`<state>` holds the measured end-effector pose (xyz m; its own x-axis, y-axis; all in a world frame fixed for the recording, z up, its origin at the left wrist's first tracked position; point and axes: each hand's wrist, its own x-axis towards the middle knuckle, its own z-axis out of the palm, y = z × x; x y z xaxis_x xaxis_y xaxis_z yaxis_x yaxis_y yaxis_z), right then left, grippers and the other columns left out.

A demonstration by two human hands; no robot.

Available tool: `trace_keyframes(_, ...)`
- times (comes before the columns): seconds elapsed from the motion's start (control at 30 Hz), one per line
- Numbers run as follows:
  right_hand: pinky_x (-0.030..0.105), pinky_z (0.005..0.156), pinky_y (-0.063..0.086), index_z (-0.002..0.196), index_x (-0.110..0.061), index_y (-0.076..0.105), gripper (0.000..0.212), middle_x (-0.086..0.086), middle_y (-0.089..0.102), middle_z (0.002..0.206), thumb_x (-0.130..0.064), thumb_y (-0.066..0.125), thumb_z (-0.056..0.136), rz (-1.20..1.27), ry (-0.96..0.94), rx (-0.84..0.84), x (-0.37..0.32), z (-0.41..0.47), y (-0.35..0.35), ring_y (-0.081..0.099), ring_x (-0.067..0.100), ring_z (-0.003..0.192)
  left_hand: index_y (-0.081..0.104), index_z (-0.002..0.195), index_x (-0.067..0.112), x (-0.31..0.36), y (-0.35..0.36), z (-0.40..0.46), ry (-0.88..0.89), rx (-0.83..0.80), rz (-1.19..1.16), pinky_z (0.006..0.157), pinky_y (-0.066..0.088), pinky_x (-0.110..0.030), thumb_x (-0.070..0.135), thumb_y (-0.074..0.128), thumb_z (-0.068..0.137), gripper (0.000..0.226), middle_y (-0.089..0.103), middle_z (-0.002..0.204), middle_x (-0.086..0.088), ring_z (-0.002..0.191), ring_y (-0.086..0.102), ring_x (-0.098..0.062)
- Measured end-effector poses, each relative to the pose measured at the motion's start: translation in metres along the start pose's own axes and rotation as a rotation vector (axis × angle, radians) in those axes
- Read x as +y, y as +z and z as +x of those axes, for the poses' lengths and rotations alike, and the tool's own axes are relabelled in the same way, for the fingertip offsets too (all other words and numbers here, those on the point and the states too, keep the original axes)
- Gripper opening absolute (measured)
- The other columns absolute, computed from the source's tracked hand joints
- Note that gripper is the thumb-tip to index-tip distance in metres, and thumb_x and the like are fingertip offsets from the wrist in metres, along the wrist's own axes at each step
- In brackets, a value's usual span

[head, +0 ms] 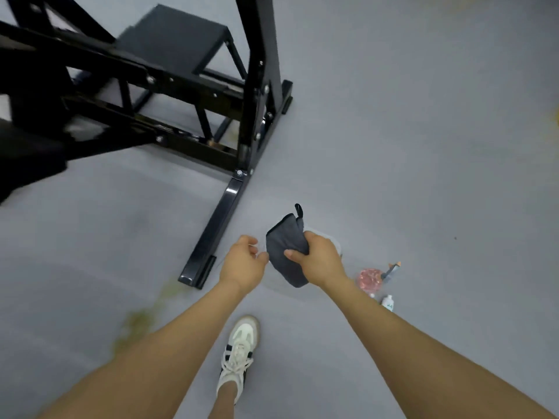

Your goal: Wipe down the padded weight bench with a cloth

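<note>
Between the two outstretched arms, above the grey floor (423,146), the right hand (322,260) grips a folded dark grey cloth (286,252), thumb across its near face and fingers curled round the far edge. The left hand (243,261) sits just beside the cloth's left edge, fingers loosely curled; whether a fingertip touches the fabric I cannot tell, and it holds nothing that shows. A small loop (299,210) stands up from the cloth's top corner. The cloth looks light, soft and limp, so it should bunch or unfold easily; taking two opposite edges would open it flat, while a palm pressed on the folded pad would suit wiping. Below the arms a white shoe (240,349) is planted on the floor. To the right lie a pink bundle (369,280), a small tool (391,269) and a white bottle (388,303). Well apart to the upper left stands the black bench (169,34), its pads blurred, with its frame (257,86) and floor foot (211,237) reaching toward the hands. Wiping has not yet begun, by my judgement.
</note>
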<state>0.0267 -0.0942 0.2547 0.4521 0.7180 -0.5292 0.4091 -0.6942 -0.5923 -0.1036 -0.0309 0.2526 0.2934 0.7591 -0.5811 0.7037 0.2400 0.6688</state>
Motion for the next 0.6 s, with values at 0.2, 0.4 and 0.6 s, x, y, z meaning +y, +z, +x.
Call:
trace_keyframes(0.2, 0.036, 0.075, 0.047, 0.091, -0.009, 0.054, 0.020, 0.014, 0.063, 0.098, -0.028, 0.059, 0.089, -0.059, -0.289, -0.127, -0.132, -0.110, -0.001, 0.057, 0.030, 0.094, 0.057, 0.112, 0.004, 0.011, -0.120, -0.127, -0.127, 0.177, -0.404, 0.083, 0.042, -0.031, 0.029, 0.051, 0.095, 0.031, 0.060, 0.103, -0.008, 0.097, 0.058, -0.025)
trace_keyframes(0.4, 0.040, 0.083, 0.048, 0.105, -0.003, 0.052, 0.024, 0.012, 0.062, 0.105, -0.024, 0.055, 0.093, -0.147, -0.525, -0.230, -0.252, -0.194, 0.040, 0.058, 0.027, 0.097, 0.062, 0.103, 0.011, -0.021, -0.239, -0.213, -0.184, 0.097, -1.093, 0.072, 0.047, -0.019, 0.024, 0.052, 0.095, 0.018, 0.068, 0.099, -0.001, 0.084, 0.061, -0.009)
trace_keyframes(0.6, 0.029, 0.084, 0.045, 0.126, -0.016, 0.035, 0.048, 0.004, 0.040, 0.126, -0.013, 0.062, 0.086, -0.164, -0.825, -0.037, -0.345, -0.249, 0.122, 0.048, 0.020, 0.111, 0.054, 0.122, 0.010, -0.078, -0.337, -0.242, -0.053, 0.278, -1.230, 0.067, 0.050, -0.022, 0.014, 0.046, 0.097, 0.026, 0.064, 0.111, -0.009, 0.087, 0.063, -0.015)
